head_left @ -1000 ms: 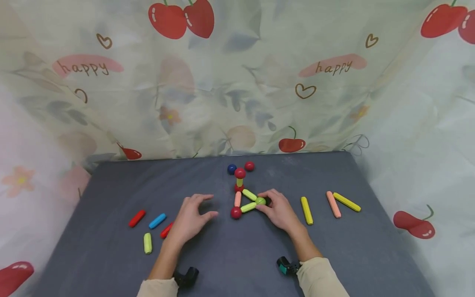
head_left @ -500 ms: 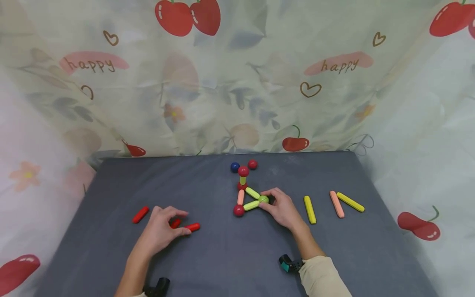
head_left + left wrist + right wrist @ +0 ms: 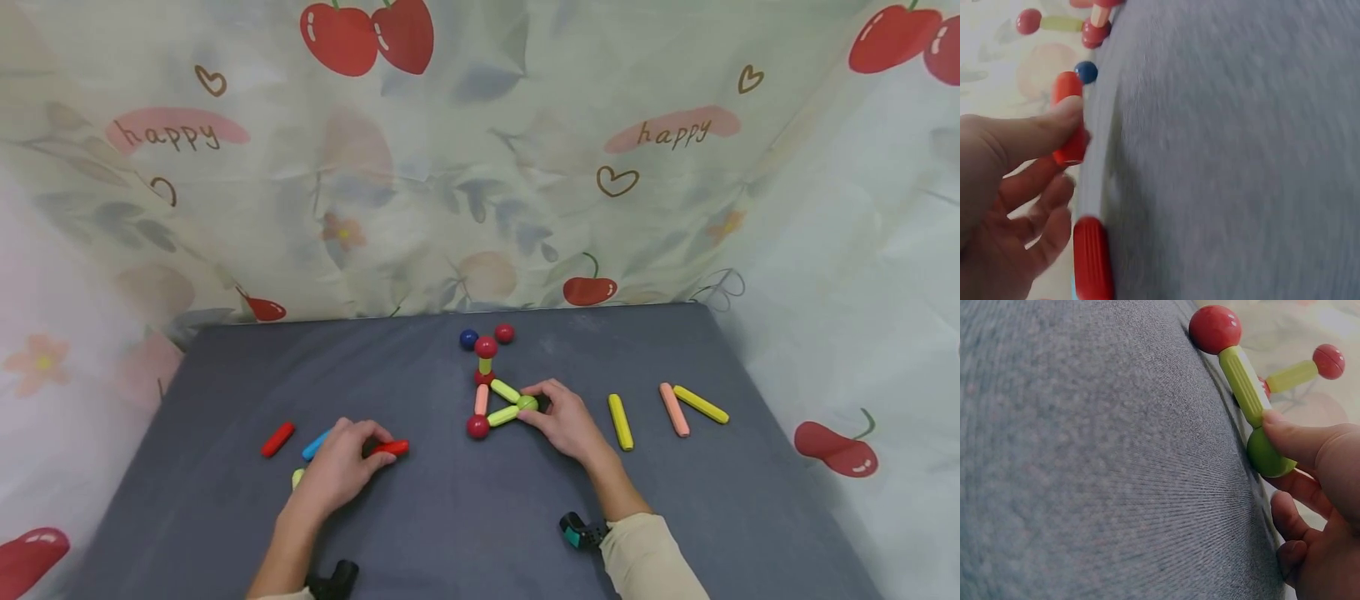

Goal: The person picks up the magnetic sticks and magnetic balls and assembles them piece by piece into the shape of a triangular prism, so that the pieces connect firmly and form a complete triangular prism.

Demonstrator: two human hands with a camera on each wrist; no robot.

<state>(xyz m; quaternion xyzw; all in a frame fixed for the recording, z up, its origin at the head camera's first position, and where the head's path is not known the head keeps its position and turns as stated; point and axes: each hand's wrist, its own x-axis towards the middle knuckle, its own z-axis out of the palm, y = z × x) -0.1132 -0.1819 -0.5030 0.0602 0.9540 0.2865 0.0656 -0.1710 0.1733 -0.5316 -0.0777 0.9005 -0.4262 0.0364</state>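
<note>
1. The table [image 3: 675, 500] holds a rod-and-ball triangle [image 3: 497, 405] at its centre, with an upright rod and ball [image 3: 485, 357] at the triangle's far corner.
2. Two loose balls [image 3: 486, 337] lie just behind that upright.
3. The right hand [image 3: 564, 423] touches the triangle's right corner ball [image 3: 527, 403].
4. Three rods [image 3: 663, 411] lie right of that hand.
5. The left hand [image 3: 341, 467] lies near left, pinching a rod [image 3: 391, 448], among other loose rods [image 3: 296, 442].

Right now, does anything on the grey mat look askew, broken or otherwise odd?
Nothing stands out. The stick-and-ball triangle lies flat and joined, the right hand pinching its green ball. The left hand pinches a red stick. Spare sticks lie loose on the grey mat, none damaged.
</note>
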